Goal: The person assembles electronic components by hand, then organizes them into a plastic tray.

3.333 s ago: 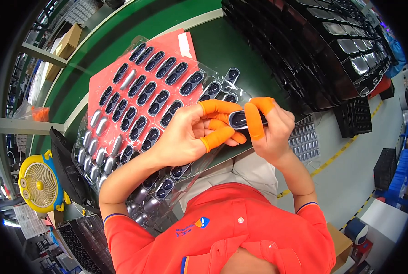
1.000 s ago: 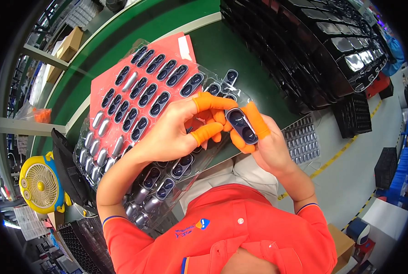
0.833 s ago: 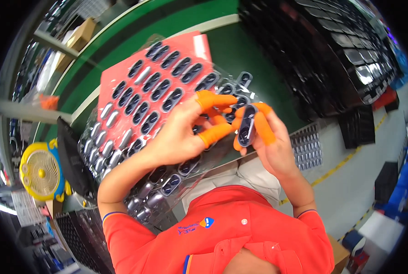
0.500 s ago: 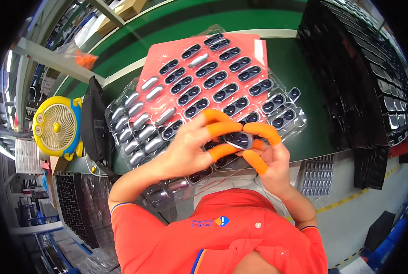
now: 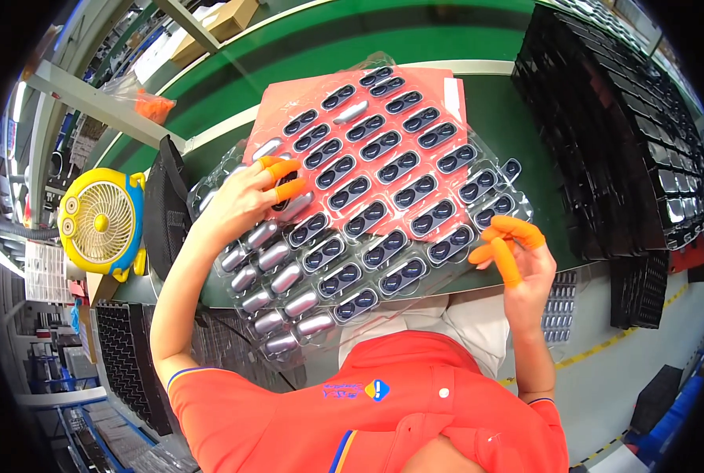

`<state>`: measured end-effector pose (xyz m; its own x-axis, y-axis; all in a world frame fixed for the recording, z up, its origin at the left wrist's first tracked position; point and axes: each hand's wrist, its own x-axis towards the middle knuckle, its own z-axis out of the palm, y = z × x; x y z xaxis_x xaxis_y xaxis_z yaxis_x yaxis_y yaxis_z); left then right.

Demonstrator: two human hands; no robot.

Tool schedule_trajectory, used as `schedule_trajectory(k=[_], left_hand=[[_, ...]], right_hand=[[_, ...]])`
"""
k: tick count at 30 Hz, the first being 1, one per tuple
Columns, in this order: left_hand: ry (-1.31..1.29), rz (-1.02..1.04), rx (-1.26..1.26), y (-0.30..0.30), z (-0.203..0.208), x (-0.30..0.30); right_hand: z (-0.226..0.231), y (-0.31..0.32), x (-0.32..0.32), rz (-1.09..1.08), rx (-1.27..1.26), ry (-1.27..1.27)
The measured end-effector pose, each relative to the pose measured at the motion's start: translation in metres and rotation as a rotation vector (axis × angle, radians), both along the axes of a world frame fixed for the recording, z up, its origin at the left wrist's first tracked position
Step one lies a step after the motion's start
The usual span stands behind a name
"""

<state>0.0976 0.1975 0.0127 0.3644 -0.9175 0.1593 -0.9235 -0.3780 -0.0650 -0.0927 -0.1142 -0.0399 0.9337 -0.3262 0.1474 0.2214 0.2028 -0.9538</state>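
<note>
A clear plastic tray (image 5: 517, 197) lies on the bench, holding rows of oval earbud cases. Many show a dark glossy face with two round hollows, such as one earbud case (image 5: 397, 167); others, mostly at the left, lie with a smooth silver side up, like this silver case (image 5: 286, 277). My left hand (image 5: 245, 197), with orange finger cots, is closed round a dark-faced earbud case (image 5: 285, 202) over the tray's left part, its fingers hiding most of it. My right hand (image 5: 521, 256), also in orange cots, hovers by the tray's right edge, fingers bent and apart, nothing visible in them.
A pink sheet (image 5: 277, 98) lies beneath the tray on the green bench. At the left stand a yellow-and-blue fan (image 5: 99, 217) and a black bag (image 5: 166, 209). Tall stacked black trays (image 5: 604, 134) rise at the right. An orange bundle (image 5: 153, 106) sits at the back left.
My hands have parted from the case they both held. The left has moved left and away from me with a dark-faced case; the right has let go and moved right.
</note>
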Motion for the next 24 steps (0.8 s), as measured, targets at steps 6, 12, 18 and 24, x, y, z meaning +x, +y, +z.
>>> schedule_trajectory(k=[6, 12, 18, 24], left_hand=[[-0.012, 0.096, -0.151, -0.011, 0.004, -0.005], [0.408, 0.771, -0.249, -0.015, -0.012, -0.018], [0.828, 0.937, -0.33, -0.019, 0.005, -0.011], [0.418, 0.614, -0.343, -0.012, 0.0, -0.011]], right_hand=[[0.006, -0.02, -0.014, -0.163, -0.128, 0.038], [0.004, -0.04, -0.03, -0.234, -0.163, 0.044], [-0.001, -0.045, -0.038, -0.239, -0.187, 0.057], [0.0, -0.047, -0.043, -0.257, -0.222, 0.071]])
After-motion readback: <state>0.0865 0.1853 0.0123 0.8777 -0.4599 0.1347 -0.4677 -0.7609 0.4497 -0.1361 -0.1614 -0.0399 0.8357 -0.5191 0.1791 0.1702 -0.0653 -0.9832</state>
